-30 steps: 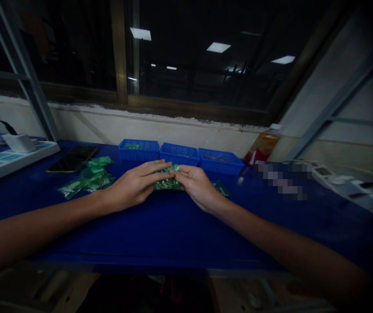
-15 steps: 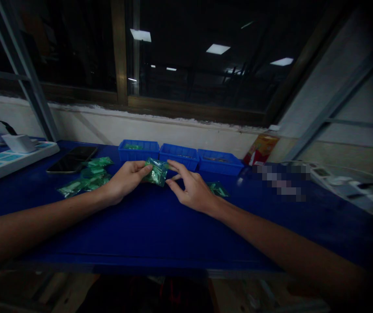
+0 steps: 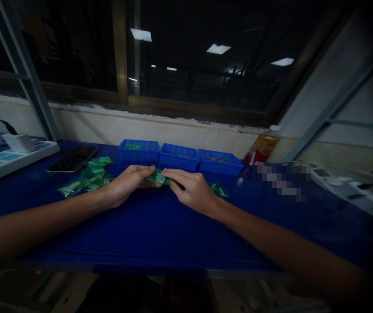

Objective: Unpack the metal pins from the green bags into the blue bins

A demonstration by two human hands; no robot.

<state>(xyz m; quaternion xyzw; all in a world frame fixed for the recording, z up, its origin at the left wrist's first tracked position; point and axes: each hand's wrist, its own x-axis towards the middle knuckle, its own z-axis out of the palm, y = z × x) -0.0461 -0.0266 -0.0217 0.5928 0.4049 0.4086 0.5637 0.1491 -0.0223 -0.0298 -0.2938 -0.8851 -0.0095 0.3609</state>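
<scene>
A small green plastic packet [image 3: 157,176] is held between both hands above the blue table. My left hand [image 3: 133,182] grips its left side, thumb on top and fingers beneath. On the other side my right hand [image 3: 188,188] pinches the packet's right edge with thumb and fingers. Several green packets [image 3: 91,177] lie in a loose pile beyond my left forearm. Another green packet [image 3: 218,189] rests on the table just behind my right wrist.
Three blue bins stand against the wall: a left one [image 3: 139,154] with green contents, a middle one [image 3: 179,161] and a right one [image 3: 221,167]. A phone [image 3: 73,159] and a white power strip [image 3: 17,161] lie left; an orange-red package [image 3: 262,149] stands right.
The packet has been lowered slightly and tilted flatter, so less of its face shows. My right fingers, more spread before, have closed onto its edge.
</scene>
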